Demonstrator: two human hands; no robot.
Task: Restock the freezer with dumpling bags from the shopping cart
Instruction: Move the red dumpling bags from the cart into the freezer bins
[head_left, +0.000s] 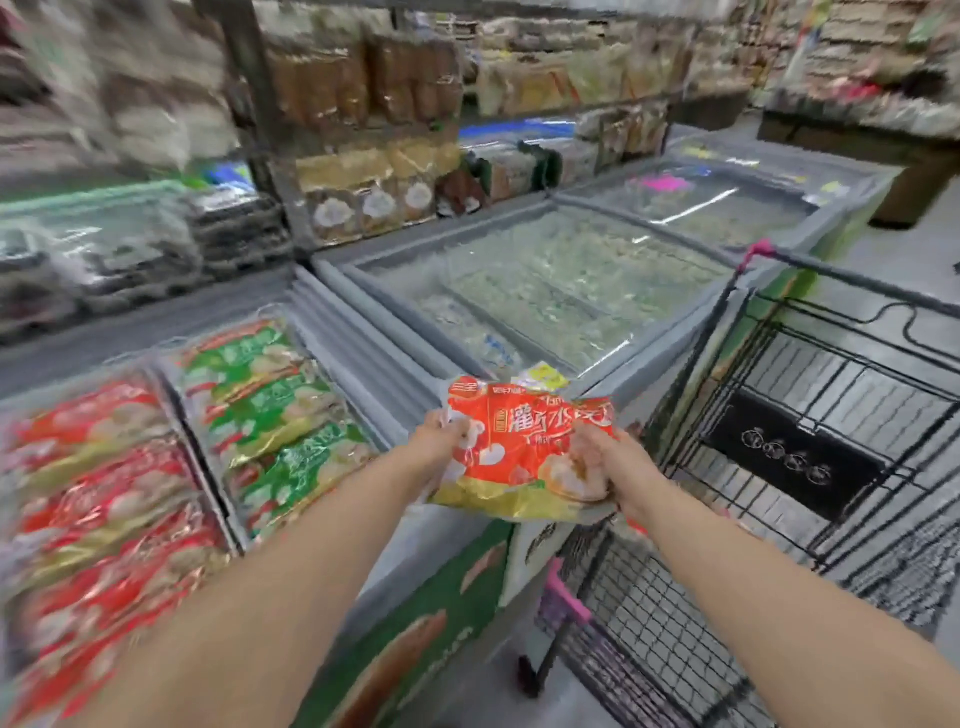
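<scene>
Supermarket freezer (363, 364) aisle: left hand (441, 434), right hand (608, 462) fingers pinching orange dumpling bag (524, 447) ends; floppy, likely slick, support underside.

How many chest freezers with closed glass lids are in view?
2: the nearer closed freezer beside the open one, the farther closed freezer behind it. More may be hidden.

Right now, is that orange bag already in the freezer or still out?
Out. Both the left hand and right hand hold the orange bag above the freezer's front edge.
</scene>
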